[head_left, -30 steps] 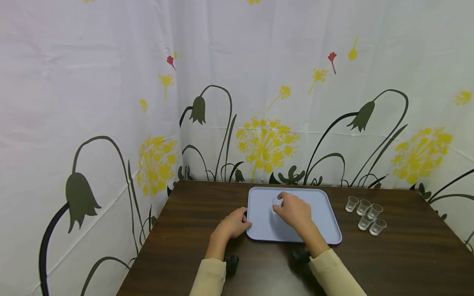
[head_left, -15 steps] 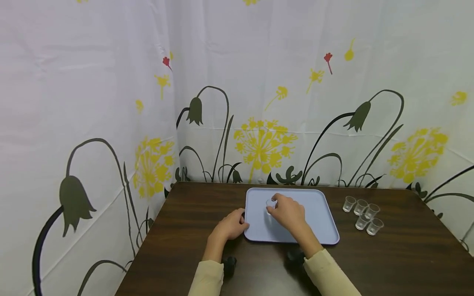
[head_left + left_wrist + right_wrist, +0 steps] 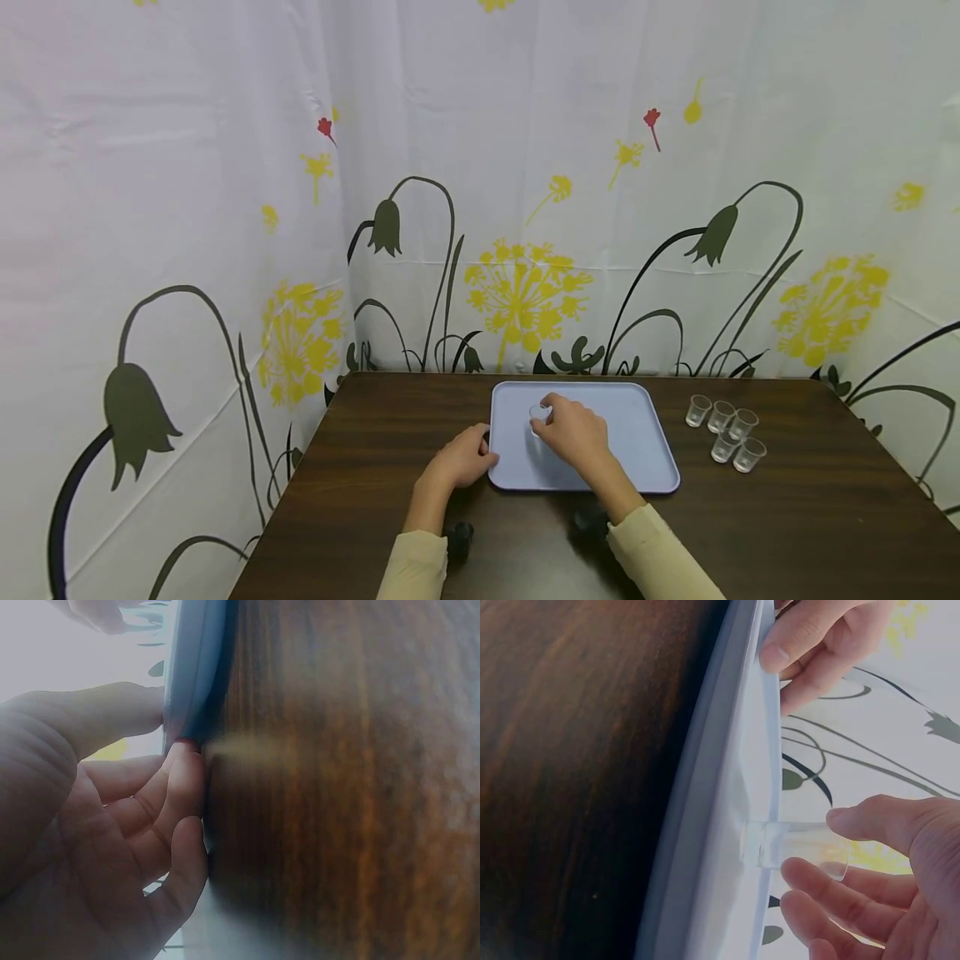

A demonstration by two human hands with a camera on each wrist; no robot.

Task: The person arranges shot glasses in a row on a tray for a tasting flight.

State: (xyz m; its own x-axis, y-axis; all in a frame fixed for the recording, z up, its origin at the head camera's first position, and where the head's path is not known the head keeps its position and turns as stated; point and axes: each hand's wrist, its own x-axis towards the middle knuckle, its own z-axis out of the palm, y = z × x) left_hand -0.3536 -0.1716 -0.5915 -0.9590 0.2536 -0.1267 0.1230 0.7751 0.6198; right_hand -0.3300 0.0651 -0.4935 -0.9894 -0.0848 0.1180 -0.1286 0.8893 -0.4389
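A light blue rectangular tray (image 3: 622,442) lies on the table. My left hand (image 3: 459,458) grips its left edge; in the left wrist view the thumb (image 3: 124,712) lies against the rim and the fingertips are at the tray's underside. Over the tray's left part, my right hand (image 3: 576,433) holds a small clear plastic cup (image 3: 537,414) upright. The right wrist view shows thumb and fingers around the upper part of the cup (image 3: 799,841), its base at the tray's surface. Whether the base touches is hard to tell.
Several similar clear cups (image 3: 722,416) stand in a close group on the table to the right of the tray. The dark brown wooden table (image 3: 810,517) ends at the back against a white curtain (image 3: 525,108) printed with flowers.
My right hand has carried the cup a little to the left over the tray. My left hand stays at the tray's edge. The whole head view has shifted slightly.
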